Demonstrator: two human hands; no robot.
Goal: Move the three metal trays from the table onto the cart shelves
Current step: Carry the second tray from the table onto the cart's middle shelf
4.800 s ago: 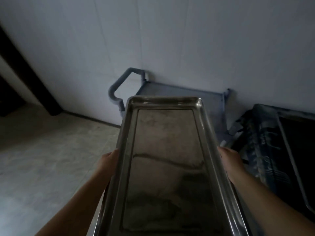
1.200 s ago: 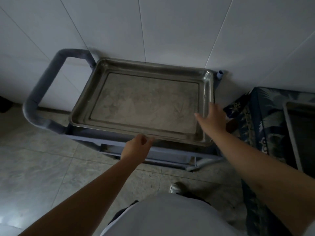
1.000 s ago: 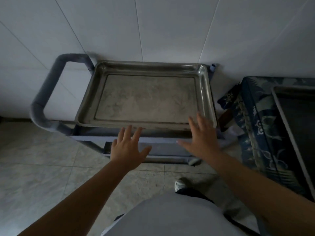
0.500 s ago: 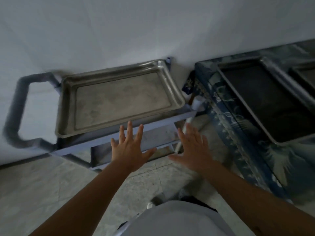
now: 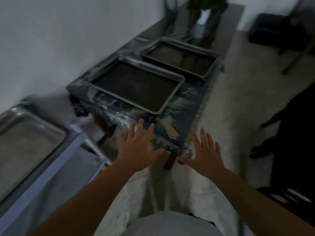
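Both hands are empty, fingers spread: left hand [image 5: 138,149] and right hand [image 5: 205,155] at lower centre. One metal tray [image 5: 25,142] sits on the cart [image 5: 51,169] at left; two trays [image 5: 136,86] [image 5: 180,58] lie on the cloth-covered table [image 5: 184,103] above.

Bare forearms, no sleeves in view.
Left hand [image 5: 138,150] and right hand [image 5: 205,158] bare, no rings, watch or gloves; pale grey garment [image 5: 170,223] at bottom edge, blurred.

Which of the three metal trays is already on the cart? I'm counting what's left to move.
The shiny tray at far left, resting on the cart's top shelf. The other two sit on the blue-patterned table.
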